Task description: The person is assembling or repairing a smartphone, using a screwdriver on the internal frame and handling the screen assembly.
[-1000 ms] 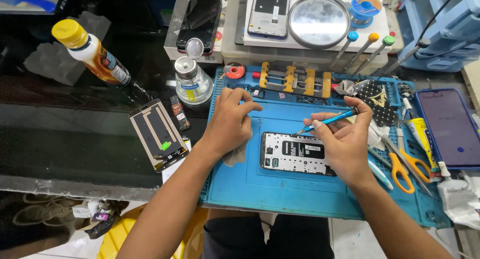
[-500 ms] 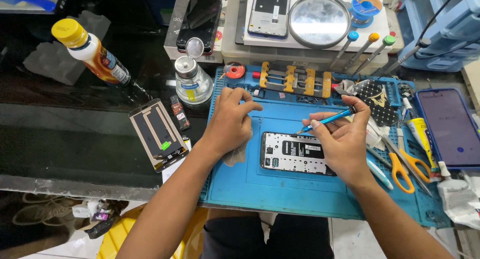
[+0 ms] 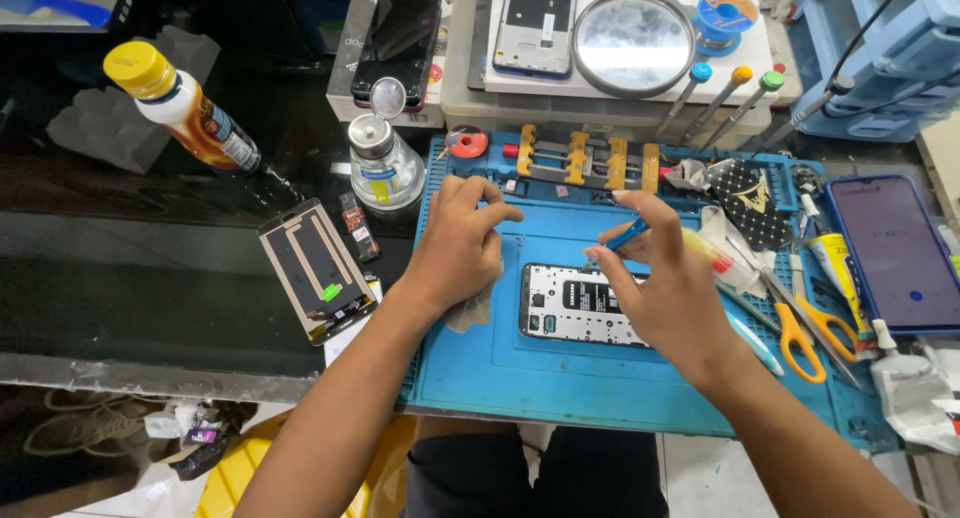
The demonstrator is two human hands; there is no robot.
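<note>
Left hand (image 3: 462, 240) rests palm-down with fingers curled; right hand (image 3: 668, 283) pinches, fingertips together, wrist raised.

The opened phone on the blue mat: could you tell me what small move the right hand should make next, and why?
Probably lower the blue tool's tip onto the opened phone. The right hand pinches the tool just above the phone's top edge, its tip apparently not yet touching, while the left hand rests on a grey cloth beside it.
</note>
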